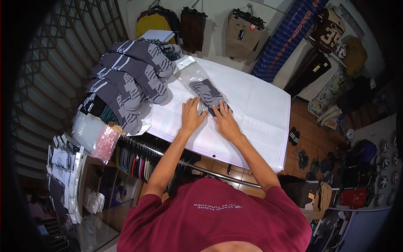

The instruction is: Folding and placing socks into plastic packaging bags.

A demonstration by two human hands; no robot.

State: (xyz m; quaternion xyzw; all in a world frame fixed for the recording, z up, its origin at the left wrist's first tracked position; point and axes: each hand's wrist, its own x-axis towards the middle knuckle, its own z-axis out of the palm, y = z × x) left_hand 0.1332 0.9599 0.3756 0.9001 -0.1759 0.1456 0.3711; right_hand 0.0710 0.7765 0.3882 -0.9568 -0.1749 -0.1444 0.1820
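A clear plastic bag (184, 73) with a white header lies slanted on the white tabletop (262, 126), a folded grey-and-black patterned sock pair (201, 90) inside. My left hand (191, 117) rests on the bag's lower left side, thumb apart from its bent fingers. My right hand (224, 124) lies over the lower end of the socks, fingers spread and touching them. Left of the bag, grey socks (121, 75) with white stripes are piled in overlapping rows.
Clear packaging (88, 130) and pink packets (107, 140) sit at the table's left corner. A clothes rail (142, 147) runs below the front edge. Trousers (239, 38) hang behind, beside a blue column (281, 42). Slippers (294, 136) lie on the wooden floor at right.
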